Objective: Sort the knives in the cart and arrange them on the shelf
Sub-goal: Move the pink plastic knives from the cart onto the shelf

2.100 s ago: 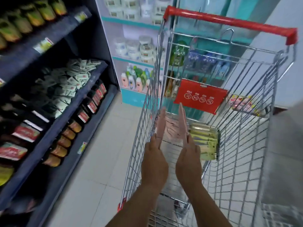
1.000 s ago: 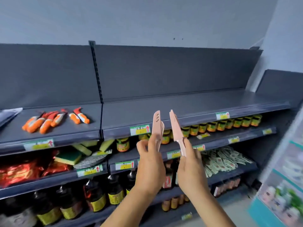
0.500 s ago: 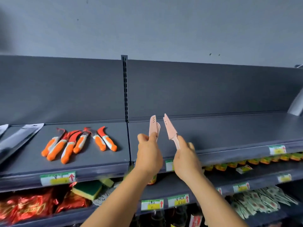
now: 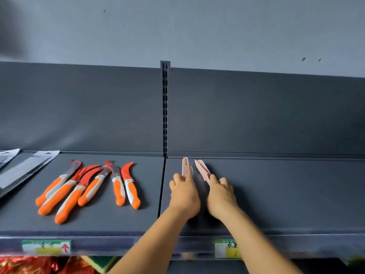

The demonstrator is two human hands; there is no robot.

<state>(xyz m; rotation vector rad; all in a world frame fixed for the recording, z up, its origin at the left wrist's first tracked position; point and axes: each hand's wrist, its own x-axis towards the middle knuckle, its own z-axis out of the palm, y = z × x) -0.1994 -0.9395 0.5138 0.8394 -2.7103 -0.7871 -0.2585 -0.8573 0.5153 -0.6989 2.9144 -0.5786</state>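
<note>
While two pink knives are held over the grey shelf (image 4: 276,194), each hand is closed around one handle. The left hand (image 4: 184,191) grips the left pink knife (image 4: 185,167), and the right hand (image 4: 221,192) grips the right pink knife (image 4: 202,169). Both pink blades are pointed toward the back wall, low over the shelf; whether they touch it cannot be told. Six orange knives (image 4: 88,188) with red blades are laid on the next shelf panel to the left. Grey packaged blades (image 4: 25,167) are seen at the far left. Two green and yellow price tags (image 4: 46,247) are stuck on the front edge; their writing is too blurred to read.
</note>
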